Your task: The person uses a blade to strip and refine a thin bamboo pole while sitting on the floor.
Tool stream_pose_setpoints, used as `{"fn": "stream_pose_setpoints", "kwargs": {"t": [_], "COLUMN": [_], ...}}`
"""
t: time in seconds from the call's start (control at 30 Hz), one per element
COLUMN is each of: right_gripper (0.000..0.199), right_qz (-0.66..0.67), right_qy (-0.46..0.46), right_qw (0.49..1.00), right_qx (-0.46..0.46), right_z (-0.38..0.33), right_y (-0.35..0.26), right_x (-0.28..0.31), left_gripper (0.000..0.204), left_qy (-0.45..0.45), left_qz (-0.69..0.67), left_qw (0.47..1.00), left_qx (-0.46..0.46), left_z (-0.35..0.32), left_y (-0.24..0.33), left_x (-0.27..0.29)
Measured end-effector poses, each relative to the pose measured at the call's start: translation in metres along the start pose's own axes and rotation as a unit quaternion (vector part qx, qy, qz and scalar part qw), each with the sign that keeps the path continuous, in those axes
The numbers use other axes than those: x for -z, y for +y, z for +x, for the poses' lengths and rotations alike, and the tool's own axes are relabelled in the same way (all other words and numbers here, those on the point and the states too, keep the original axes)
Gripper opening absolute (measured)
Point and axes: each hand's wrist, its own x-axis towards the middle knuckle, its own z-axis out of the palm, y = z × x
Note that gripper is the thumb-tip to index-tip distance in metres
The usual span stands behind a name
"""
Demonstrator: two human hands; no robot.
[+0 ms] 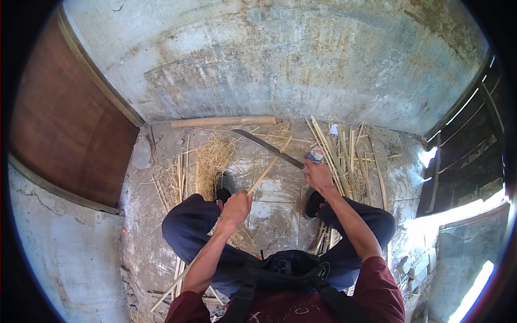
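Observation:
My left hand [236,209] is closed round a thin bamboo strip [264,175], which slants up and away to the right. The strip's lower part seems to run back under my left forearm. In my right hand [320,176] I grip the handle of a long machete [266,146], its dark blade pointing to the far left. Blade and strip cross in front of me; whether they touch I cannot tell. A heap of pale shavings [212,161] lies beyond my left knee, beside my shoe [224,185].
Several bamboo strips [353,156] lie at the right, with a small colourful packet [314,155] beside them. More strips [180,177] lie left of the shavings. A thick bamboo pole [223,121] rests along the stained wall [269,70]. A brown panel [70,118] stands at the left.

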Motion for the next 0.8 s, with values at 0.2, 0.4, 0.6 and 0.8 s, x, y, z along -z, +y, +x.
{"fn": "stream_pose_setpoints", "kwargs": {"t": [0.2,0.4,0.6,0.8], "right_gripper": [0.023,0.02,0.027,0.03], "right_qz": [0.175,0.288,0.091,0.021], "right_qy": [-0.008,-0.078,0.023,0.013], "right_qw": [0.984,0.954,0.995,0.997], "right_qx": [0.022,-0.032,0.017,0.071], "right_z": [0.006,0.001,-0.006,-0.005], "right_y": [0.007,0.006,-0.022,-0.048], "right_x": [0.004,0.011,0.031,0.027], "left_gripper": [0.031,0.031,0.03,0.029], "left_qy": [0.009,-0.007,-0.003,-0.007], "left_qz": [0.027,0.036,0.04,0.024], "left_qw": [1.0,0.999,0.999,1.0], "left_qx": [-0.014,-0.024,-0.031,-0.012], "left_z": [-0.003,-0.003,-0.003,-0.01], "left_y": [0.013,0.024,0.026,0.034], "left_x": [0.004,0.014,0.009,0.009]}}
